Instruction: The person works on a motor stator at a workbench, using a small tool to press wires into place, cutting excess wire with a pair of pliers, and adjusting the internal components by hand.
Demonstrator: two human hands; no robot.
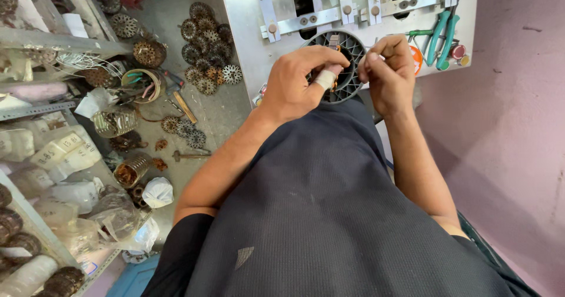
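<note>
A round grey slotted motor stator (348,50) lies on the metal worktable (247,32) in front of me. My left hand (297,82) rests over its left side, fingers curled, with a white bandage on one finger; whether it grips anything is hidden. My right hand (388,70) is at the stator's right edge, thumb and fingers pinched together on something thin that I cannot make out.
Green-handled pliers (441,38) and small red round parts (458,52) lie at the table's right. A metal fixture (329,14) stands behind the stator. Several wound rotors and cores (203,44) litter the floor on the left. Shelves (53,173) hold bagged parts. A pink wall (518,97) rises at the right.
</note>
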